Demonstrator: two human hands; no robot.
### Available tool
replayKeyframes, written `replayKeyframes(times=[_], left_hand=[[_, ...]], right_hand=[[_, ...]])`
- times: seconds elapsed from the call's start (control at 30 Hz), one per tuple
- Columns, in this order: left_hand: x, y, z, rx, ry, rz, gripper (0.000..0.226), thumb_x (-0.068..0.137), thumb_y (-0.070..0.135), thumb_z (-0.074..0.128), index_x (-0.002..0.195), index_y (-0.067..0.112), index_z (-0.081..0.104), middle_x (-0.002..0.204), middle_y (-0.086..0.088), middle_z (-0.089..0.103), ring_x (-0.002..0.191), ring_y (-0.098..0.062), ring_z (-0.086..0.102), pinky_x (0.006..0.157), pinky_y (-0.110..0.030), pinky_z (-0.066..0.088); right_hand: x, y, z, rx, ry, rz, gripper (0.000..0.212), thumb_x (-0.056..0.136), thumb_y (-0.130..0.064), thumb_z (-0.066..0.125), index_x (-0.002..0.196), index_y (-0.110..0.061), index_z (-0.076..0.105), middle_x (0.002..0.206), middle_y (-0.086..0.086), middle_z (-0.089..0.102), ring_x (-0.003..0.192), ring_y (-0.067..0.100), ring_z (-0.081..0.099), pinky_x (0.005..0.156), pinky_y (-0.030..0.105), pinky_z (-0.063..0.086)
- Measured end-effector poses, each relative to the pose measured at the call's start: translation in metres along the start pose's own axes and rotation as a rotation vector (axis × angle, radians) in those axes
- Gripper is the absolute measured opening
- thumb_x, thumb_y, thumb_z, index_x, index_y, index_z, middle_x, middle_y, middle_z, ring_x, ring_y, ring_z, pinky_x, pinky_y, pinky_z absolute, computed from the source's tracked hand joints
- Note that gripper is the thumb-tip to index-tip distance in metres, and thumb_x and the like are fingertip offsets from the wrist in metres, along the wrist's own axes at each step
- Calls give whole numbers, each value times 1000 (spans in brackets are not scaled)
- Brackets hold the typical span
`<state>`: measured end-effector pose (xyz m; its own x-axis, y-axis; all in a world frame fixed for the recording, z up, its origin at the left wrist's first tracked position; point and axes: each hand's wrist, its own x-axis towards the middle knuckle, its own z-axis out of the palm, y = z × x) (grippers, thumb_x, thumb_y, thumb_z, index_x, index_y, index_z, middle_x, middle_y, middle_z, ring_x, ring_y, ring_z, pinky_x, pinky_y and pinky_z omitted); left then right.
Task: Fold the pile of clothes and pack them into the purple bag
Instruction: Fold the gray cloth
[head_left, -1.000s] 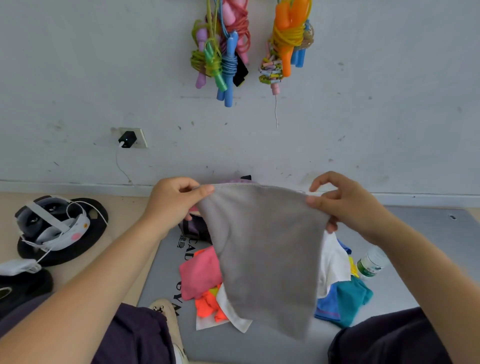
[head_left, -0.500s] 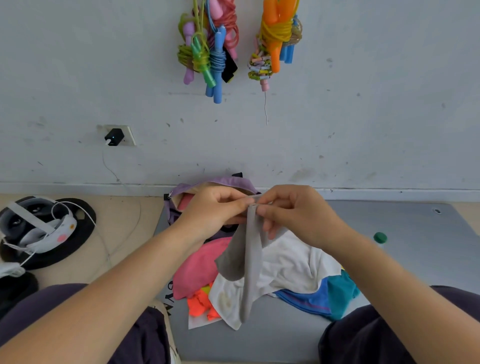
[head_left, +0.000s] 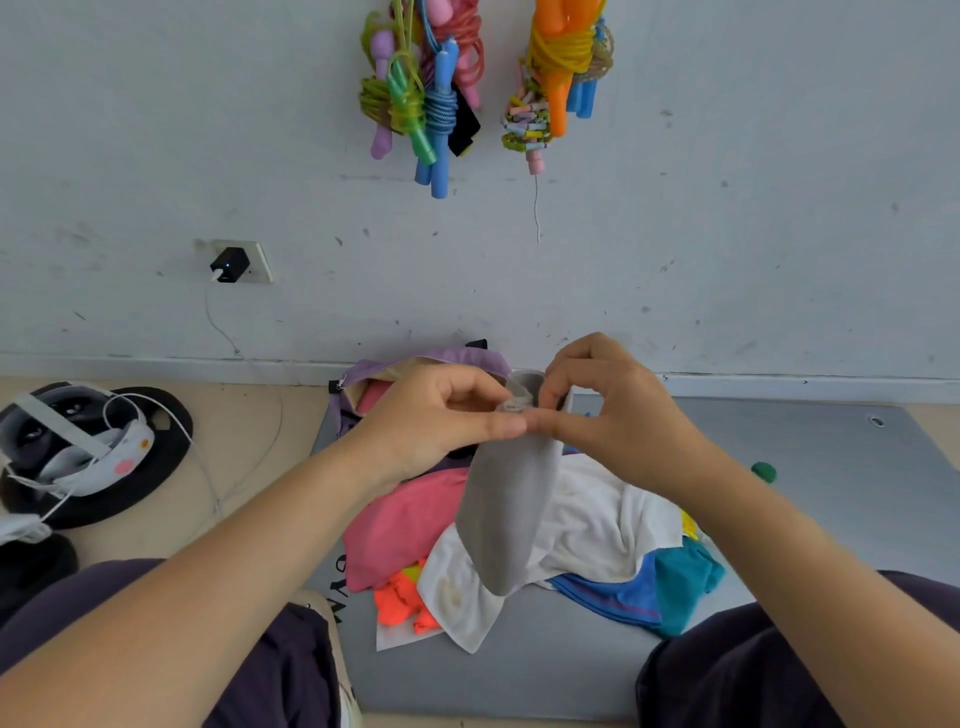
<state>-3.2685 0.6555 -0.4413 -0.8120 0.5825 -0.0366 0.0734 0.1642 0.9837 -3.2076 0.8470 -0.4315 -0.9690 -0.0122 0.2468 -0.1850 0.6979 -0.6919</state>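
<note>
Fingers (head_left: 511, 423) pinch grey cloth (head_left: 506, 509) before purple bag (head_left: 441, 364).

Bare forearms, no sleeves; dark purple trousers (head_left: 779, 670) cover both legs.

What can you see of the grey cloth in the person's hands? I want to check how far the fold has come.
The grey cloth is plain, soft and matte, like jersey or light fleece. It hangs as a narrow strip folded lengthwise, its top edges brought together and bunched. The left hand and right hand pinch it at the top, fingertips meeting. Its lower end tapers to a rounded tip, hanging in front of the white garment in the pile. Whether it touches the pile cannot be told.
</note>
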Motion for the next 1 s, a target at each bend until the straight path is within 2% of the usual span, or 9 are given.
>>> replayKeyframes(times=[0.1, 0.2, 0.33, 0.43, 0.57, 0.67, 0.77, 0.87, 1.0], left_hand=[[-1, 2, -11, -10, -27, 17, 18, 79, 0, 75, 80, 18, 73, 73, 9, 72, 64, 1, 64, 61, -9, 47], [0, 2, -27, 69, 34, 42, 26, 80, -1, 74, 74, 25, 73, 76, 8, 73, 72, -3, 66, 67, -15, 52], [6, -11, -41, 427, 228, 73, 19, 82, 8, 76, 78, 25, 69, 79, -2, 73, 72, -14, 67, 64, -21, 55], [8, -18, -45, 571, 273, 101, 14, 83, 19, 76, 78, 30, 68, 76, 7, 72, 75, -12, 68, 77, -33, 55], [8, -22, -46, 471, 211, 92, 6, 79, 32, 71, 83, 36, 68, 79, 10, 72, 79, -16, 70, 81, -46, 58], [10, -24, -47, 455, 154, 62, 6, 78, 38, 65, 84, 36, 66, 81, 8, 71, 83, -21, 69, 84, -51, 56], [12, -20, -42, 187, 136, 14, 6, 81, 38, 60, 82, 34, 64, 84, 5, 70, 83, -18, 67, 90, -47, 54], [9, -3, -32, -130, 226, 45, 11, 83, 44, 60, 82, 35, 66, 76, 10, 64, 65, -8, 57, 63, -31, 44], [-1, 2, -30, -205, -65, -85, 66, 68, 67, 72, 107, 14, 71, 112, -26, 63, 96, -31, 54, 84, -45, 34]], right_hand=[[3, 16, -12, -248, -214, 79, 32, 75, -46, 76, 101, -27, 70, 119, -3, 49, 118, 16, 42, 104, 32, 34], [5, 29, -25, -515, -186, 170, 25, 87, -47, 64, 106, -33, 68, 124, -6, 50, 122, 17, 41, 103, 39, 28], [7, 26, -27, -227, -115, 111, 5, 84, -27, 73, 80, -29, 72, 98, -14, 67, 96, 6, 60, 95, 27, 43], [6, 21, -24, 7, -32, 154, 19, 78, -15, 78, 72, -31, 68, 77, -14, 69, 80, 3, 62, 76, 7, 44], [7, 20, -22, 16, -52, 162, 23, 80, -12, 75, 97, -24, 64, 84, 1, 63, 85, 19, 62, 84, 25, 49], [6, 20, -22, -86, -117, 132, 10, 87, -16, 68, 85, -25, 63, 91, 1, 61, 91, 17, 59, 85, 26, 46], [3, 17, -24, 230, -177, 173, 10, 95, -22, 58, 87, -16, 58, 82, 6, 55, 81, 14, 53, 78, 24, 43], [5, 8, -26, 544, -88, 241, 19, 98, -31, 55, 86, -16, 53, 71, 0, 49, 68, 13, 49, 68, 32, 49], [11, 4, -27, 513, 218, 274, 22, 96, -35, 57, 89, -14, 56, 73, 3, 53, 67, 14, 51, 63, 36, 51]])
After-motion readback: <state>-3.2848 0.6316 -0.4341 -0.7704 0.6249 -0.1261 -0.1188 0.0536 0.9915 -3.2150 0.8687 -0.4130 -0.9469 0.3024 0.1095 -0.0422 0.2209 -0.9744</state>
